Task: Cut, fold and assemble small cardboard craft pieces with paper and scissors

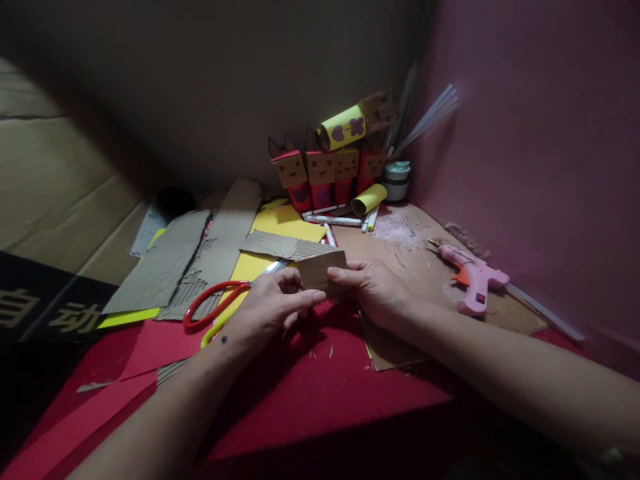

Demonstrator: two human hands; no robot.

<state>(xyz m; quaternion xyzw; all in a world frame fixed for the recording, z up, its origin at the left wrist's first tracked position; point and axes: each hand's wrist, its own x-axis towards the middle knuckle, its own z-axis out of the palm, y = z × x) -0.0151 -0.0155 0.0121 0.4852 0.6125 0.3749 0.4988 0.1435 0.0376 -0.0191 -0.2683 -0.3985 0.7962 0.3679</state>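
A small rectangular piece of brown cardboard (316,272) is held up over the red-covered table. My right hand (375,287) pinches its right side, thumb on the near face and fingers behind. At its lower left edge is my left hand (280,300), closed, with the thumb lying along the bottom and the fingers curled partly out of sight. Scissors with red and yellow handles (210,305) lie just left of that hand, their blades partly hidden behind it. Behind the held piece lies a cardboard strip (270,245) with a ribbed end.
A pink glue gun (475,277) lies at right. Several box-headed paper figures (320,170) stand at the back, a yellow one (345,128) lying on top. Markers (334,219), a yellow tube (370,199) and a lidded cup (397,180) are near them. Cardboard sheets (160,260) lie left.
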